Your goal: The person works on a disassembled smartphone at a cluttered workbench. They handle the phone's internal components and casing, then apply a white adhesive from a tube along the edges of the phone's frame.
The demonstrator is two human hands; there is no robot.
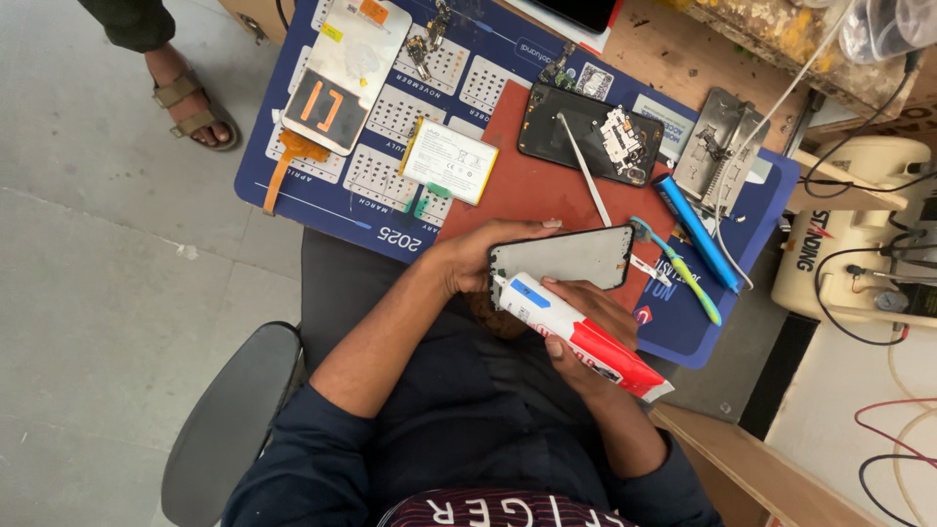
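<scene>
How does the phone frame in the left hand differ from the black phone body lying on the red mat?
The phone frame is held off the desk in the left hand; the black phone body lies flat on the red mat. The frame shows a plain grey face, while the body lies open with a pale circuit part and a white tool across it. The right hand puts a white-and-red glue tube to the frame only. Both are phone-sized, dark-edged rectangles.

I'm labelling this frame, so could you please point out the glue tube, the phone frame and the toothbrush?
glue tube point(576, 334): head view, on the middle of its white and red body.
phone frame point(566, 260): head view, on its grey inner face.
toothbrush point(683, 275): head view, on its handle.
</scene>
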